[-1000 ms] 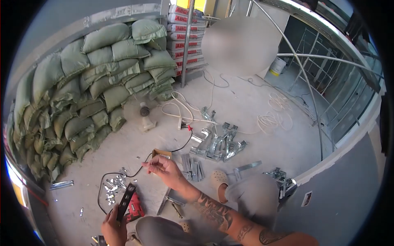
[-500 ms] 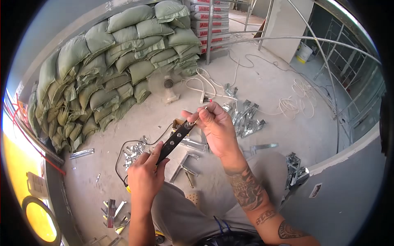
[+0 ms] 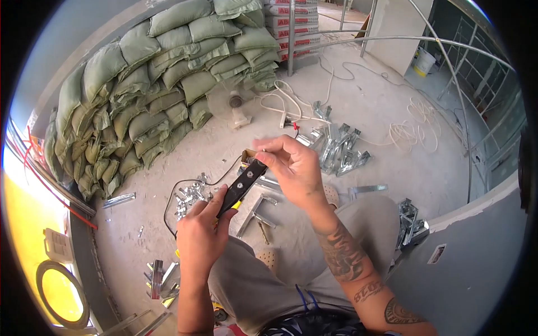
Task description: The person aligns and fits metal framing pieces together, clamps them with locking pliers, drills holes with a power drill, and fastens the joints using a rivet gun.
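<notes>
A black bar (image 3: 242, 185) with round metal pieces along its face slants upward in front of me. My left hand (image 3: 203, 227) is wrapped round its lower end. At the upper end, the fingers of my right hand (image 3: 291, 168) are pinched together; what they hold is too small and blurred to make out. Just behind the bar's upper end stands a small open cardboard box (image 3: 247, 155) on the floor. Below the bar lie a metal bracket (image 3: 253, 215) and a brass-coloured bolt (image 3: 263, 231).
Small metal clips (image 3: 190, 193) lie left of the bar, larger metal brackets (image 3: 342, 148) beyond my right hand. Green sandbags (image 3: 162, 78) are stacked at the back left. A fan (image 3: 238, 109), white cable (image 3: 406, 131) and a bucket (image 3: 424, 61) stand or lie farther off.
Since the first frame, the bar has come up and my right hand has moved to its upper end. Over the last half second, both hands have shifted only slightly.
</notes>
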`<state>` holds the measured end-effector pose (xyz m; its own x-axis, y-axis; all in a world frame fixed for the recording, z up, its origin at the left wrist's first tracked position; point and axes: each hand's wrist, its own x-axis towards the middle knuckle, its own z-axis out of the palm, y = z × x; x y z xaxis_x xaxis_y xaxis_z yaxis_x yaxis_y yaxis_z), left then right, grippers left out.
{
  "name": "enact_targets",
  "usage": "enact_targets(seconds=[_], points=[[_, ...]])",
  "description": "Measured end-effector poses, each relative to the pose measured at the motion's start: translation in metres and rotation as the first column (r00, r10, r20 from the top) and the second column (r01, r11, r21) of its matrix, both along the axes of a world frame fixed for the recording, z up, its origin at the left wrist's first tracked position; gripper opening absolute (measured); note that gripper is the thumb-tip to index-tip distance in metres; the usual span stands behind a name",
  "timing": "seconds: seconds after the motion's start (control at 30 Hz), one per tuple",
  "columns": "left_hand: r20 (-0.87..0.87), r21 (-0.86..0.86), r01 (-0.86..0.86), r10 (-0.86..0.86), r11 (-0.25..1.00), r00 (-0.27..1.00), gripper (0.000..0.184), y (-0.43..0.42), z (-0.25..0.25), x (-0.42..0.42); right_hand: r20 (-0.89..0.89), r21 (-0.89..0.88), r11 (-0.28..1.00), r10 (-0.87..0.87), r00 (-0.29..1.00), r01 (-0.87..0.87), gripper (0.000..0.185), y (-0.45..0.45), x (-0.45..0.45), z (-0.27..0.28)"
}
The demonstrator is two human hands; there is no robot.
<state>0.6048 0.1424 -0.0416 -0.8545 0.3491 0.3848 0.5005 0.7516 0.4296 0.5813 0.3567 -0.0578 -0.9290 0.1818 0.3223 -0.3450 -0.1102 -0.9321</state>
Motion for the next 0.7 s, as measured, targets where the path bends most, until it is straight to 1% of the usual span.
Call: enact_targets(seconds=[0.03,0.07,0.1,0.13,0.17,0.2,0.23,0.27,0.3,0.33,0.37,0.4,0.47,0.5,0.53,0.57,0.6,0.67,0.7], points=[[0.036,0.058,0.002,-0.004,0.998,0.999,0.044,0.003,0.001,0.0,-0.138,0.153,0.98,-0.108,0.985,0.129,0.051,0.001,-0.004,-0.005],[0.069,0.114,0.001,-0.009,0.993,0.998,0.043,0.004,0.002,-0.001,-0.289,0.281,0.921,-0.189,0.938,0.272,0.074,0.001,-0.008,-0.01],[0.067,0.111,-0.003,-0.005,0.994,0.998,0.043,0.003,0.004,-0.002,-0.169,0.206,0.955,-0.181,0.969,0.215,0.11,0.003,-0.006,-0.014],[0.158,0.148,-0.012,-0.011,0.989,0.987,0.04,0.003,0.007,-0.003,-0.172,0.204,0.956,-0.177,0.969,0.211,0.11,0.001,-0.008,-0.034],[0.244,0.185,-0.023,-0.023,0.982,0.97,0.038,0.003,0.009,-0.004,-0.144,0.2,0.979,-0.015,0.99,0.044,0.116,-0.001,-0.013,-0.067],[0.237,0.184,-0.024,-0.02,0.983,0.971,0.038,0.003,0.006,-0.008,-0.118,0.194,0.973,0.148,0.982,-0.123,0.123,-0.005,-0.014,-0.068],[0.281,0.287,-0.002,-0.082,0.958,0.956,0.037,0.0,-0.003,-0.011,-0.12,0.189,0.974,0.149,0.982,-0.124,0.123,-0.005,-0.013,-0.07],[0.321,0.384,0.014,-0.148,0.923,0.935,0.036,-0.002,-0.009,-0.012,-0.018,0.104,0.97,0.224,0.974,-0.221,0.114,-0.005,-0.009,-0.073],[0.329,0.376,0.012,-0.146,0.926,0.933,0.036,-0.003,-0.008,-0.014,0.081,0.007,0.952,0.306,0.949,-0.307,0.106,-0.007,-0.002,-0.066],[0.388,0.402,-0.003,-0.167,0.916,0.906,0.037,-0.005,-0.007,-0.016,0.172,-0.1,0.92,0.392,0.904,-0.379,0.1,-0.009,0.003,-0.065],[0.442,0.427,-0.019,-0.191,0.904,0.877,0.039,-0.007,-0.007,-0.018,0.126,-0.109,0.924,0.378,0.917,-0.366,0.089,-0.012,0.002,-0.076],[0.445,0.423,-0.019,-0.19,0.906,0.875,0.039,-0.009,-0.008,-0.019,0.127,-0.114,0.924,0.377,0.917,-0.364,0.089,-0.013,-0.003,-0.088],[0.471,0.491,-0.025,-0.242,0.871,0.849,0.035,-0.01,-0.014,-0.023,0.101,-0.108,0.911,0.408,0.907,-0.398,0.09,-0.013,-0.009,-0.105],[0.474,0.491,-0.024,-0.244,0.871,0.846,0.035,-0.01,-0.017,-0.026,0.104,-0.11,0.912,0.406,0.908,-0.395,0.09,-0.017,-0.011,-0.101],[0.475,0.558,-0.045,-0.274,0.828,0.836,0.032,-0.009,-0.02,-0.028,-0.062,-0.295,0.793,0.541,0.838,-0.534,0.091,-0.024,-0.012,-0.098],[0.477,0.618,-0.069,-0.304,0.783,0.825,0.03,-0.009,-0.023,-0.03,-0.252,-0.439,0.613,0.618,0.745,-0.657,0.092,-0.031,-0.012,-0.096],[0.484,0.612,-0.071,-0.303,0.787,0.821,0.03,-0.006,-0.027,-0.032,-0.251,-0.447,0.612,0.615,0.748,-0.653,0.092,-0.037,-0.01,-0.09],[0.503,0.747,-0.164,-0.386,0.644,0.773,0.025,0.002,-0.032,-0.038,-0.343,-0.648,0.329,0.679,0.649,-0.687,0.091,-0.046,-0.013,-0.078],[0.513,0.752,-0.188,-0.382,0.632,0.768,0.024,0.001,-0.032,-0.042,-0.309,-0.608,0.4,0.677,0.668,-0.686,0.09,-0.046,-0.023,-0.081]])
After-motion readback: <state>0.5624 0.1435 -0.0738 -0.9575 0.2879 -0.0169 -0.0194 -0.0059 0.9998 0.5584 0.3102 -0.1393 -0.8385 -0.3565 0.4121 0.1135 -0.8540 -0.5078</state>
